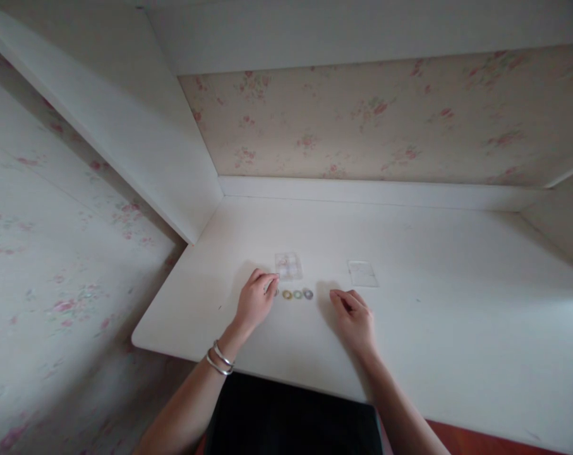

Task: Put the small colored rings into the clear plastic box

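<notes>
Thumb and index finger of my left hand (254, 303) are pinched together at the near-left corner of a clear plastic box (289, 266) with compartments. Whether they grip its edge or something small, I cannot tell. Right of those fingertips lies a row of small rings: a yellowish ring (287, 295), a pale greenish ring (297, 295) and a grey ring (307, 294). Another ring (277, 292) is partly hidden by my left hand. My right hand (355, 318) is closed with fingers curled, low over the table to the right of the rings; nothing shows in it.
A clear flat lid-like piece (362, 273) lies on the white table (447, 328), beyond my right hand. A white panel (172, 145) rises at the left, and a low ledge (362, 191) runs along the back beneath flowered wallpaper.
</notes>
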Demonstrator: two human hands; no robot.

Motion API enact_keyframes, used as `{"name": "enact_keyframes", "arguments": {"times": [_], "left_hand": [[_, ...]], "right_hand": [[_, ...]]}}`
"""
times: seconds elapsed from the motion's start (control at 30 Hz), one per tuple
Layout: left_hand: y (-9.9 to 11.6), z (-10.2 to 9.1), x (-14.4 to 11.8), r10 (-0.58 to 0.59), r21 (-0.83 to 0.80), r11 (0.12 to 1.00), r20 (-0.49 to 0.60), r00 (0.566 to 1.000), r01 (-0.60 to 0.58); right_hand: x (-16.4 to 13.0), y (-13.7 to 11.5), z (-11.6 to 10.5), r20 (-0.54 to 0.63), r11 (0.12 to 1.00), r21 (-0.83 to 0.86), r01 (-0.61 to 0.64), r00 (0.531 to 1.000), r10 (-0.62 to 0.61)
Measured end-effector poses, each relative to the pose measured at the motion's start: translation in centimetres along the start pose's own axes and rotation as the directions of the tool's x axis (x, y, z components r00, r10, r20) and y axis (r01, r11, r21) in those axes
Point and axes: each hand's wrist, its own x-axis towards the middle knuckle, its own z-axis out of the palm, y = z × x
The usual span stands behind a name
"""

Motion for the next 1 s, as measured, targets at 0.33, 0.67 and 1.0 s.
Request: {"name": "enact_keyframes", "arguments": {"times": [0.33,0.67,1.0], "left_hand": [[0.0,2.3,5.8,-0.027,0.185,0.983,0.084,0.996,0.011],[0.8,1.1,3.3,-0.026,0.2,0.98,0.04,0.999,0.017],[-0.6,-0.3,-3.7,-0.125,-0.074,0.989,0.081,0.989,0.131]], "right_hand": [[-0.1,0.4,-0.2,0.024,1.0,0.009,0.014,1.0,-0.014],[0.0,0.2,-0.2,0.04,0.999,-0.003,0.052,0.998,-0.052],[-0.4,0.2,0.2,0.075,0.981,-0.134,0.144,0.988,-0.135]]}}
